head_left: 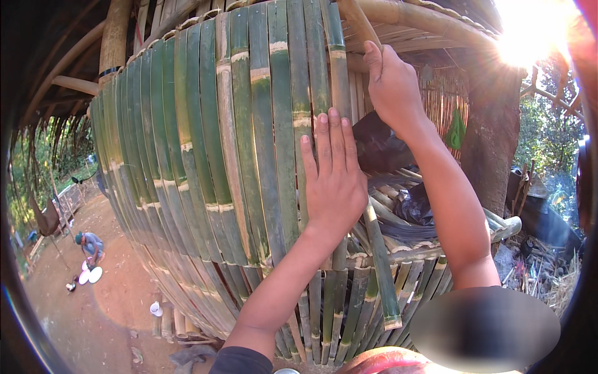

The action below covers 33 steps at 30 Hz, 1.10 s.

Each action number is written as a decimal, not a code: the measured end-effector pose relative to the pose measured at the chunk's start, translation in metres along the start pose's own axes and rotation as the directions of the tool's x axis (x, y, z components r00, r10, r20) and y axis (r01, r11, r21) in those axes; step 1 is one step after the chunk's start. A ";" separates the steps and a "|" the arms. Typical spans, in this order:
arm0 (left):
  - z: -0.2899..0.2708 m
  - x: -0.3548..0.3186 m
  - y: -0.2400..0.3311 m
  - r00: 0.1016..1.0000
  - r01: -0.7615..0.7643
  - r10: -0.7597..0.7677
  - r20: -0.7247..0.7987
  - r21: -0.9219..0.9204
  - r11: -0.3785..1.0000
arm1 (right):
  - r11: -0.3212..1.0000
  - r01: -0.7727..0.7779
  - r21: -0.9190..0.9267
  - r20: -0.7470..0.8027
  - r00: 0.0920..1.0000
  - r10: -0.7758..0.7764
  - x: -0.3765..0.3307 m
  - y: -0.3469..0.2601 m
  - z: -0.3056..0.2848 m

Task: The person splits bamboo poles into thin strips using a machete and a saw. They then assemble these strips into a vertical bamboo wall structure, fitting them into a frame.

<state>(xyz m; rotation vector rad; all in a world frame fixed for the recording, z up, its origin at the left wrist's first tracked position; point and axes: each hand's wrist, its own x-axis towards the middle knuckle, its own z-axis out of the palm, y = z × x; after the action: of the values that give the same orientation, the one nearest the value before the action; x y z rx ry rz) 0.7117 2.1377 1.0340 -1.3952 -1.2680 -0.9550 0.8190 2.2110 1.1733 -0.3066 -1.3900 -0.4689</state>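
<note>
A wall of upright green bamboo slats fills the middle of the view. My left hand lies flat, fingers together, pressed against the slats at the wall's right edge. My right hand is higher up, gripping the top part of the last green bamboo slat near a horizontal bamboo pole. That slat runs down past my left hand to a cut end. Behind the wall's open edge lie crossed bamboo poles and a dark plastic sheet.
A person crouches on the bare dirt ground far below at left, beside white plates. A thick tree trunk or post stands at right. Sun glare whitens the top right corner. Short bamboo pieces lie below.
</note>
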 end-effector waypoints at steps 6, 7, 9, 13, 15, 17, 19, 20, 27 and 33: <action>0.000 -0.002 -0.001 1.000 -0.014 0.014 -0.001 -0.004 1.000 | 0.996 -0.089 0.012 0.015 0.996 0.089 0.010 -0.015 -0.017; 0.000 -0.002 -0.002 1.000 -0.014 0.014 -0.002 -0.001 1.000 | 0.996 -0.080 0.035 -0.008 0.997 0.081 0.012 -0.020 -0.018; 0.000 -0.002 -0.002 1.000 -0.014 0.014 -0.007 0.003 1.000 | 0.998 -0.050 0.045 -0.041 0.998 0.052 0.011 -0.019 -0.014; -0.001 -0.001 0.001 1.000 -0.016 0.016 0.008 0.014 1.000 | 0.993 -0.081 -0.086 0.050 0.995 0.085 -0.001 0.004 -0.001; 0.000 0.000 0.000 1.000 -0.020 0.019 0.020 0.034 0.999 | 0.990 -0.104 -0.094 0.076 0.991 0.111 -0.002 0.004 -0.003; 0.000 -0.001 -0.003 1.000 -0.023 0.022 0.020 0.022 1.000 | 0.996 -0.084 -0.004 0.032 0.996 0.085 -0.003 -0.005 -0.010; -0.001 -0.002 -0.001 1.000 -0.022 0.022 0.020 0.007 1.000 | 0.996 -0.086 0.017 -0.007 0.996 0.086 0.006 -0.016 -0.019; 0.000 -0.002 -0.001 1.000 -0.021 0.021 0.020 0.012 1.000 | 0.996 -0.087 0.028 -0.026 0.996 0.087 0.009 -0.019 -0.022; -0.001 -0.001 -0.001 0.999 -0.024 0.022 0.033 0.046 0.999 | 0.997 0.066 -0.048 -0.049 0.996 -0.068 0.006 0.007 -0.005; 0.000 -0.001 0.000 1.000 -0.020 0.020 0.021 0.019 1.000 | 0.999 0.026 -0.039 -0.032 0.999 -0.028 0.016 -0.010 -0.027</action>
<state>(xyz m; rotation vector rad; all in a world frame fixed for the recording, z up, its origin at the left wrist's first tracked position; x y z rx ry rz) 0.7119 2.1372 1.0328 -1.4034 -1.2730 -0.9143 0.8389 2.1876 1.1844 -0.3103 -1.3565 -0.5210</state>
